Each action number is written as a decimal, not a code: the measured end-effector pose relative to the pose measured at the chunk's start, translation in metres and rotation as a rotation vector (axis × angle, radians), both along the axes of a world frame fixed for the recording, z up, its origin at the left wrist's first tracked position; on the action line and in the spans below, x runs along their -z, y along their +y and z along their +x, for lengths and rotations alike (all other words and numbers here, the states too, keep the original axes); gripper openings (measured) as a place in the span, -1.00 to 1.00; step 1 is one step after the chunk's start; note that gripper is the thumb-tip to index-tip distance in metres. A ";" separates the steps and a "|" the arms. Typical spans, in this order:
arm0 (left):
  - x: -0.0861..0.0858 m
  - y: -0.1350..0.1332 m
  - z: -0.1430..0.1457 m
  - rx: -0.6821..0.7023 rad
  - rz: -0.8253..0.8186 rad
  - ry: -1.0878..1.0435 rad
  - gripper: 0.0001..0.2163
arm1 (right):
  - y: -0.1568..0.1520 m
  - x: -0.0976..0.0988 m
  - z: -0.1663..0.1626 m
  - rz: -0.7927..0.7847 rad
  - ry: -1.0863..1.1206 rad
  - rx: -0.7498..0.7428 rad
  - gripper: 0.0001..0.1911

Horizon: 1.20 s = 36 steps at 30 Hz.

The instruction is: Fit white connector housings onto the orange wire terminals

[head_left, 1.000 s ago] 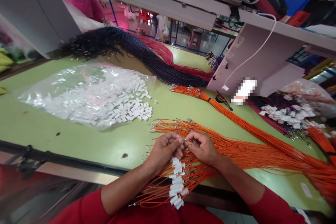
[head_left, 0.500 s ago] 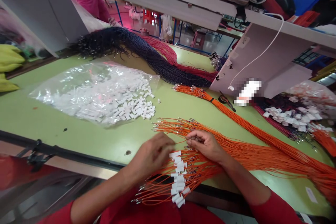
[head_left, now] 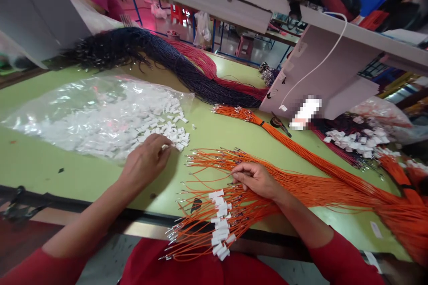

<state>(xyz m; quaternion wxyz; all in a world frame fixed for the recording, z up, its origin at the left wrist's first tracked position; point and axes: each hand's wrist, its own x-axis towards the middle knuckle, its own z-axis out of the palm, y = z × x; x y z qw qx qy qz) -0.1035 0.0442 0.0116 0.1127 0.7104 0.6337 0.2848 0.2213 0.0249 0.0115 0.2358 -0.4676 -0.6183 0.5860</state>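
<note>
Left hand (head_left: 147,160) has left the right hand and moved out to its own far left, onto the loose white housings (head_left: 172,133) spilled at the mouth of the clear bag (head_left: 76,111). A second ago both hands were together over the wire ends. Fingers are curled and the tips are down among the pieces. Cannot tell whether one is pinched yet.

Right hand (head_left: 256,180) stays put on the fan of orange wires (head_left: 310,189). Thumb and forefinger are closed on wire ends at the near edge of the fan, the other fingers are folded, and the hand rests on the strands.

Below and between the hands, a batch of orange leads already carrying white housings (head_left: 219,225) hangs over the table edge (head_left: 50,173). It lies the same as before.

Beyond the right hand is a tied orange bundle (head_left: 301,149), with scissors (head_left: 280,124) beside it. Beyond the left hand lie a dark wire bundle (head_left: 160,55) and red wires (head_left: 203,62).

Reading: one wire end is held ready while the other hand goes for a fresh housing.
</note>
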 end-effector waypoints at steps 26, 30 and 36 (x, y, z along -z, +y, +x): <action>0.013 -0.040 0.116 0.209 -0.893 -1.411 -0.66 | -0.009 0.004 -0.009 0.316 -0.021 0.025 -0.80; 0.014 -0.041 0.116 0.208 -0.891 -1.403 -0.66 | -0.008 0.004 -0.009 0.330 -0.032 0.026 -0.78; 0.015 -0.043 0.116 0.203 -0.877 -1.407 -0.68 | -0.009 0.004 -0.009 0.323 -0.067 0.031 -0.79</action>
